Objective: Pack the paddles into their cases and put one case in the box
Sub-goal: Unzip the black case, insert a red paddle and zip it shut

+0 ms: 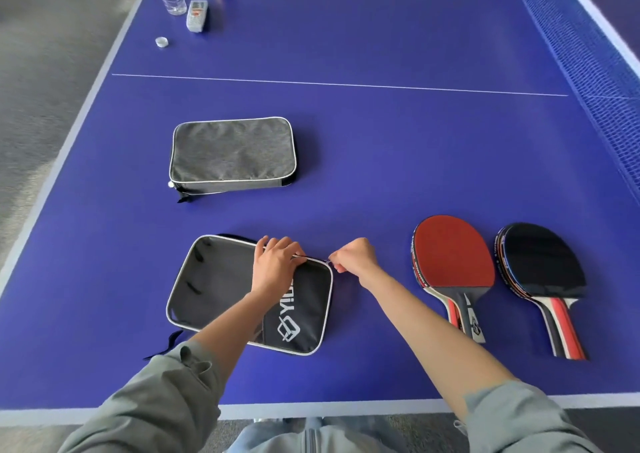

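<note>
Fingers [337,262] of the right hand [353,257] pinch the zipper pull at the black case's [214,286] far corner; the left hand [273,265] grips its far edge. The case (soft, light fabric) likely needs bracing. Both paddles [453,262] lie right of it on the counter [381,162].

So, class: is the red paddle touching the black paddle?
Apart. The head view shows a clear strip of blue table between the red paddle and the black paddle.
</note>
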### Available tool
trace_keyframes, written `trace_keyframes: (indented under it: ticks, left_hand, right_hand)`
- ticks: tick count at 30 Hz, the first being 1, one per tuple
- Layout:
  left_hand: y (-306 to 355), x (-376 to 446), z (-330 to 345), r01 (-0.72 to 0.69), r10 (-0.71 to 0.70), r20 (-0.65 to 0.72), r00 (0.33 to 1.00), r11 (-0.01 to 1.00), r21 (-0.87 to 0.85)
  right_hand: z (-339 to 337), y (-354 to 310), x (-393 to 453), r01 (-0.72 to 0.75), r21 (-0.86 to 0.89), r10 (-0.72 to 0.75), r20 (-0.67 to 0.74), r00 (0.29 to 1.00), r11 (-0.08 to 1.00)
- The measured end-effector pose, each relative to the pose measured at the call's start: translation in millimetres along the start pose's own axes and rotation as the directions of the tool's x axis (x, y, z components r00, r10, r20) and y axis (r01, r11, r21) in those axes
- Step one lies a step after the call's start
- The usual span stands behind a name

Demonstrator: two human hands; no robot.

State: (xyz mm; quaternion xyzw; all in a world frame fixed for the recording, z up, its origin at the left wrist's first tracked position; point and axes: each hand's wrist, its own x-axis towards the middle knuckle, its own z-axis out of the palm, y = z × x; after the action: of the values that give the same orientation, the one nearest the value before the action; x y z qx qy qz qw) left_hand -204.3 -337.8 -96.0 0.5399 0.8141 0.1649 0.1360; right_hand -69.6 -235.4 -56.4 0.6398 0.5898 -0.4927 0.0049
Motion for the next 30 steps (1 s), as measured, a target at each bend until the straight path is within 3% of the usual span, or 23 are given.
trace_keyframes:
  ticks: [3, 9, 14, 26, 28, 30]
  left_hand:
    - [1, 5, -1, 0.030, -0.030, -0.036, 0.999, 1.000, 0.007]
    - [2, 12, -1, 0.186, -0.182, -0.088, 0.979, 0.982, 0.036]
    - [-4, 15, 2, 0.205, -0.201, -0.069, 0.977, 0.977, 0.052]
    - [-2, 13, 5, 0.198, -0.194, -0.072, 0.978, 0.979, 0.052]
    - [-3, 12, 3, 0.172, -0.171, -0.072, 0.983, 0.985, 0.014]
    - [-6, 7, -2, 0.123, -0.126, -0.098, 0.987, 0.992, -0.037]
  right_hand:
    - [-7, 16, 2, -0.077, 0.142, 0.078, 0.001, 0.997, 0.987]
    - [-2, 37, -15, -0.076, 0.322, 0.072, 0.025, 0.997, 0.944]
    - [11, 67, -47, -0.093, 0.266, 0.073, 0.083, 0.994, 0.960]
    - [22, 90, -76, -0.149, 0.311, 0.102, 0.163, 0.981, 0.939]
    - [20, 89, -77, -0.127, 0.283, 0.078, 0.179, 0.981, 0.951]
    - [16, 89, -75, -0.014, 0.169, -0.011, 0.147, 0.989, 0.985]
